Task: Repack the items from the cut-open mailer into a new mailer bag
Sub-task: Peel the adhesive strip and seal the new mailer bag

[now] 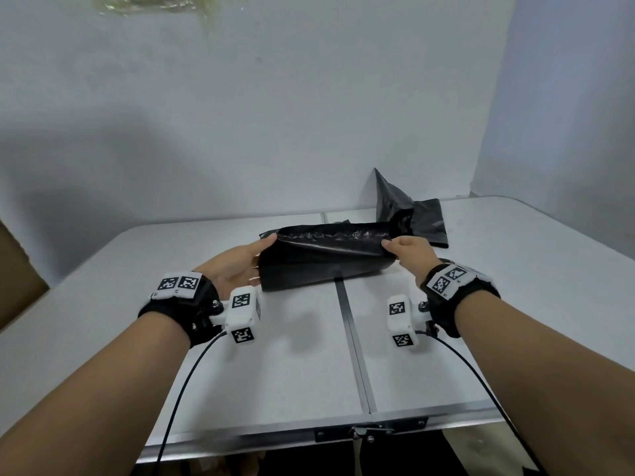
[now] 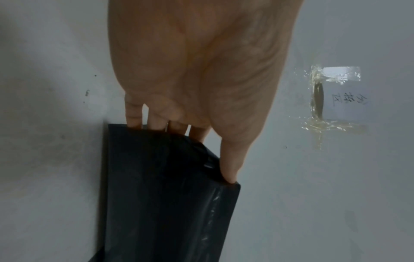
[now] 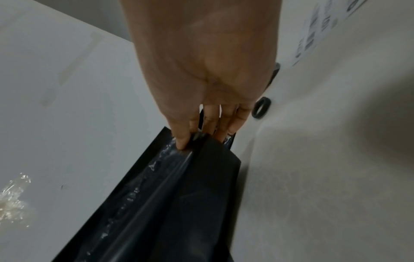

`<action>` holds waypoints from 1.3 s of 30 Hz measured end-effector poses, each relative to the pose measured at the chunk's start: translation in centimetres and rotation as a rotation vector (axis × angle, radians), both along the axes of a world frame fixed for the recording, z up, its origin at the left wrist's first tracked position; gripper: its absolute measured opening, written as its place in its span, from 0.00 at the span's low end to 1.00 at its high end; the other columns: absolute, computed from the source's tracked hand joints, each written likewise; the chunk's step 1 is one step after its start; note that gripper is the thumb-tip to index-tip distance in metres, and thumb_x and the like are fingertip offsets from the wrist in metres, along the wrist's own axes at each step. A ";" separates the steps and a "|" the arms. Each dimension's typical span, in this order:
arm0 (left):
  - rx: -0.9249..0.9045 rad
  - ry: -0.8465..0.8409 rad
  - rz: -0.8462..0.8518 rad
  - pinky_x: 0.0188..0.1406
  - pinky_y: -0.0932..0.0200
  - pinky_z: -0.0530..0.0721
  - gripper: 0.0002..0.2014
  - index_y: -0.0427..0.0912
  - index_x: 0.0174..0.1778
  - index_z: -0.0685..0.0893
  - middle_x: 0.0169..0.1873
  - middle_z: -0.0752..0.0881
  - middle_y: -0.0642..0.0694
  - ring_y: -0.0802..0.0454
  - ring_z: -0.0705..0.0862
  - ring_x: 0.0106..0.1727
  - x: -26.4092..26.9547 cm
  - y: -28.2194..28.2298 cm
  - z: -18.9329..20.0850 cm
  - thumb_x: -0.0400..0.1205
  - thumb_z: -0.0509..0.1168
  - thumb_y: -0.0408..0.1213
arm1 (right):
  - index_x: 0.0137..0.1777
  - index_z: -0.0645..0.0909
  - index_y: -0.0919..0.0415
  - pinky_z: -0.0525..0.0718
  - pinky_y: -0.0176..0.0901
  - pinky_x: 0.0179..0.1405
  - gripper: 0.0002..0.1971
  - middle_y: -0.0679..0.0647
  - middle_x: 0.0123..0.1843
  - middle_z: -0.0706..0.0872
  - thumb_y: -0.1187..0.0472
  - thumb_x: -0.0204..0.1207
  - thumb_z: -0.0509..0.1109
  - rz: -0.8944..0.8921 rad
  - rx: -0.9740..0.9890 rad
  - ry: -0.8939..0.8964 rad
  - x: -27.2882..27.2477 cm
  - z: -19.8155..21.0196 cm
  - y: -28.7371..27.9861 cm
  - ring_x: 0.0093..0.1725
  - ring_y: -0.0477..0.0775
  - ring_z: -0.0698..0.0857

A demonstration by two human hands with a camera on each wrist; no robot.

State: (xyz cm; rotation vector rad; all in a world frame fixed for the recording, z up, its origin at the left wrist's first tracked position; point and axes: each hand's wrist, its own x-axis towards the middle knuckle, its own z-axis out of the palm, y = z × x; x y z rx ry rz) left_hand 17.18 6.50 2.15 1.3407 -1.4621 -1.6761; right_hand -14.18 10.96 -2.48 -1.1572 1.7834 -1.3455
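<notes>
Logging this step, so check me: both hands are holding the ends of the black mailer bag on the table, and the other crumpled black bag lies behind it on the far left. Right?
Not quite. Both the left hand and right hand do hold the ends of the black mailer bag on the table, but the head view shows the crumpled black bag behind it on the far right, not the left.

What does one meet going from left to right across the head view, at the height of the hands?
left hand → black mailer bag, gripped at both ends → right hand → bare white table
</notes>
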 end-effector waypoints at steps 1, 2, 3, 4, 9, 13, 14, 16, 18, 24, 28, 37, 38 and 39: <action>0.007 0.013 -0.019 0.57 0.57 0.74 0.15 0.55 0.40 0.92 0.44 0.89 0.54 0.52 0.82 0.53 0.1 -0.2 -0.2 0.76 0.66 0.60 | 0.27 0.72 0.56 0.70 0.44 0.44 0.18 0.56 0.33 0.73 0.57 0.76 0.71 -0.014 -0.018 0.016 0.2 0.1 -0.3 0.36 0.52 0.71; 0.011 0.033 -0.045 0.65 0.54 0.75 0.17 0.56 0.44 0.93 0.50 0.90 0.53 0.50 0.84 0.57 0.3 -0.3 -0.3 0.75 0.66 0.63 | 0.27 0.73 0.57 0.70 0.44 0.43 0.17 0.56 0.33 0.74 0.57 0.76 0.71 -0.027 -0.032 0.033 0.3 0.1 -0.6 0.36 0.52 0.72; 0.027 0.063 -0.066 0.72 0.52 0.74 0.20 0.55 0.51 0.91 0.55 0.89 0.51 0.48 0.84 0.62 0.4 -0.4 -0.4 0.74 0.66 0.64 | 0.27 0.74 0.58 0.71 0.43 0.43 0.17 0.56 0.33 0.75 0.58 0.77 0.71 -0.040 -0.047 0.048 0.5 0.1 -0.8 0.36 0.52 0.73; 0.050 0.094 -0.076 0.74 0.49 0.72 0.23 0.53 0.56 0.89 0.59 0.88 0.50 0.47 0.83 0.65 0.5 -0.5 -0.6 0.73 0.67 0.64 | 0.27 0.74 0.58 0.71 0.42 0.42 0.17 0.56 0.33 0.76 0.58 0.77 0.70 -0.051 -0.056 0.062 0.7 0.1 -1.1 0.35 0.52 0.73; 0.187 0.249 -0.063 0.61 0.50 0.78 0.09 0.41 0.41 0.86 0.44 0.83 0.44 0.46 0.84 0.47 1.2 -0.7 -0.1 0.75 0.69 0.43 | 0.26 0.71 0.56 0.70 0.40 0.35 0.19 0.50 0.27 0.73 0.58 0.79 0.68 -0.081 -0.055 0.132 1.2 0.0 -1.9 0.31 0.49 0.72; 0.266 0.345 -0.107 0.67 0.46 0.74 0.09 0.40 0.37 0.82 0.41 0.84 0.42 0.42 0.83 0.48 1.0 -0.6 0.4 0.76 0.63 0.42 | 0.25 0.71 0.56 0.70 0.42 0.42 0.20 0.50 0.27 0.73 0.58 0.79 0.68 -0.099 -0.056 0.148 1.7 -0.3 -2.6 0.36 0.53 0.73; 0.280 0.354 -0.116 0.68 0.46 0.73 0.09 0.40 0.38 0.82 0.43 0.85 0.42 0.41 0.83 0.50 1.0 -0.6 0.4 0.75 0.63 0.42 | 0.25 0.71 0.55 0.70 0.42 0.42 0.20 0.50 0.26 0.73 0.58 0.79 0.68 -0.109 -0.056 0.150 1.8 -0.4 -2.7 0.37 0.53 0.73; 0.292 0.364 -0.154 0.74 0.45 0.69 0.14 0.40 0.52 0.81 0.52 0.83 0.41 0.40 0.81 0.56 1.2 -0.8 0.2 0.74 0.63 0.44 | 0.25 0.71 0.56 0.71 0.43 0.43 0.20 0.50 0.27 0.74 0.59 0.79 0.67 -0.123 -0.053 0.151 1.8 -0.5 -2.9 0.38 0.54 0.74; 0.279 0.354 -0.176 0.78 0.44 0.63 0.22 0.40 0.61 0.79 0.56 0.81 0.41 0.40 0.78 0.59 1.7 -1.3 0.0 0.73 0.63 0.48 | 0.28 0.72 0.59 0.73 0.47 0.44 0.17 0.53 0.29 0.75 0.59 0.80 0.66 -0.148 -0.041 0.153 1.4 -0.7 -3.0 0.40 0.56 0.75; 0.121 0.293 -0.134 0.60 0.52 0.77 0.23 0.42 0.58 0.80 0.53 0.76 0.43 0.48 0.79 0.48 1.7 -1.7 -0.6 0.66 0.61 0.27 | 0.39 0.79 0.63 0.78 0.50 0.51 0.12 0.56 0.38 0.80 0.57 0.80 0.65 -0.185 -0.081 0.094 0.8 -1.3 -3.1 0.42 0.54 0.78; -0.027 0.196 0.055 0.52 0.58 0.82 0.11 0.41 0.50 0.83 0.46 0.87 0.46 0.51 0.84 0.46 0.1 -1.8 -1.4 0.78 0.61 0.24 | 0.47 0.83 0.64 0.80 0.51 0.56 0.10 0.55 0.42 0.84 0.57 0.80 0.65 -0.194 -0.129 0.044 1.2 -1.4 -3.1 0.45 0.53 0.80; -0.124 0.138 0.358 0.36 0.62 0.83 0.06 0.43 0.41 0.82 0.39 0.83 0.46 0.53 0.81 0.38 -2.2 -1.5 -3.3 0.83 0.64 0.37 | 0.58 0.81 0.60 0.82 0.49 0.59 0.09 0.54 0.45 0.84 0.63 0.79 0.68 -0.204 -0.155 0.031 1.7 -1.7 -3.2 0.50 0.54 0.84; -0.140 0.125 0.382 0.39 0.62 0.84 0.07 0.43 0.41 0.82 0.40 0.83 0.46 0.53 0.82 0.40 -2.4 -1.5 -3.5 0.84 0.63 0.38 | 0.58 0.80 0.61 0.81 0.48 0.56 0.10 0.53 0.42 0.83 0.63 0.79 0.67 -0.204 -0.164 0.038 1.7 -1.7 -3.1 0.48 0.53 0.83; -0.163 0.102 0.401 0.44 0.59 0.83 0.08 0.44 0.40 0.82 0.42 0.84 0.46 0.51 0.82 0.42 -2.6 -1.6 -3.7 0.84 0.62 0.39 | 0.59 0.78 0.61 0.80 0.46 0.53 0.10 0.52 0.41 0.82 0.64 0.79 0.67 -0.203 -0.172 0.046 1.7 -1.8 -3.0 0.46 0.53 0.81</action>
